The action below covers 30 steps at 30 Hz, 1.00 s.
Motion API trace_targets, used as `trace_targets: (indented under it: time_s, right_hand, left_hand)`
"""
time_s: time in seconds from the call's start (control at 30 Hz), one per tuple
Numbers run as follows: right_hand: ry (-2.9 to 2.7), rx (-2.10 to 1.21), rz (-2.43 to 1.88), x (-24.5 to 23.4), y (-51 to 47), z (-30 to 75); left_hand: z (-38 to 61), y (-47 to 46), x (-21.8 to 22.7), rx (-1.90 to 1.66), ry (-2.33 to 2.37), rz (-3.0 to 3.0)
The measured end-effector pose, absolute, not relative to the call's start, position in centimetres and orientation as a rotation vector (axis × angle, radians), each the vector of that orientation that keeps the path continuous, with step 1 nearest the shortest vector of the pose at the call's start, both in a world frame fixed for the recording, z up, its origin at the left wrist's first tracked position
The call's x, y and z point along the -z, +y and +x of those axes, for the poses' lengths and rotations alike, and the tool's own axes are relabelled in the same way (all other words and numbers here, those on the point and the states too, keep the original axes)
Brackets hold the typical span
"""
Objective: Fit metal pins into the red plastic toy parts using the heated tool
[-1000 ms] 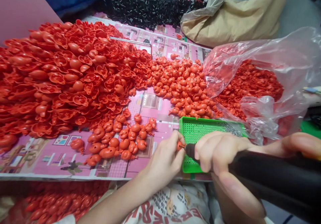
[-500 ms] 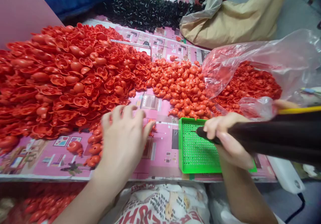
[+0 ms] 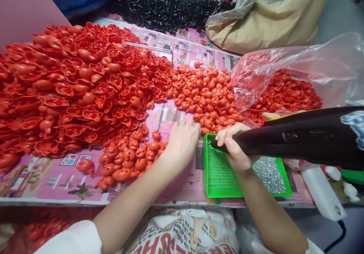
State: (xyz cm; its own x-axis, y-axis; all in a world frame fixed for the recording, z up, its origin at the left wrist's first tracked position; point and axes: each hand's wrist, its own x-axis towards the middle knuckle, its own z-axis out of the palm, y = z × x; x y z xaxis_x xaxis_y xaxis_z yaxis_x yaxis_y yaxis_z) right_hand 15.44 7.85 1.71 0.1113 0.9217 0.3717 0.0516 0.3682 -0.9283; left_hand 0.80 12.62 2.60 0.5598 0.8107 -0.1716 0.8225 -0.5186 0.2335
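My right hand [image 3: 234,146] grips a black electric screwdriver [image 3: 287,134] near its narrow front end. The tool's tip points down over the perforated left section of a green screw tray [image 3: 209,191]. Small silver screws [image 3: 269,174] lie heaped in the tray's right side. My left hand [image 3: 183,142] reaches forward, fingers stretched and slightly bent, by the near edge of a pile of rounded orange-red plastic parts [image 3: 204,91]. Its thumb and the underside of its fingers are hidden, and no part shows in it. A smaller group of such parts [image 3: 127,155] lies left of that forearm.
A large heap of open orange-red shells [image 3: 74,87] fills the left. A clear plastic bag [image 3: 327,60] with red parts is at right. Black pieces [image 3: 167,9] and a beige sack [image 3: 273,24] lie behind. A white corded device [image 3: 324,191] hangs by the front edge.
My left hand has moved right, from above the small group to the middle pile. My right hand and the screwdriver have shifted left over the tray, uncovering the screws.
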Motion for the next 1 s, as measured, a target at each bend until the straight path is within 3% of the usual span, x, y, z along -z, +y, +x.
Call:
trace_targets:
  time_s: [0.33,0.7,1.0]
  right_hand:
    - [-1.288,-0.846,-1.002,-1.4,7.8,15.4]
    - [-1.312,-0.817,-0.925,-9.3,3.5,14.4]
    - [-1.362,-0.91,-0.96,-8.2,2.6,13.6]
  left_hand:
    - [-2.9,8.1,-2.9,-0.529,1.1,2.041]
    - [-2.0,4.8,-0.9,-0.438,0.997,1.685]
    - [-1.5,4.7,-0.9,-0.503,0.971,1.653]
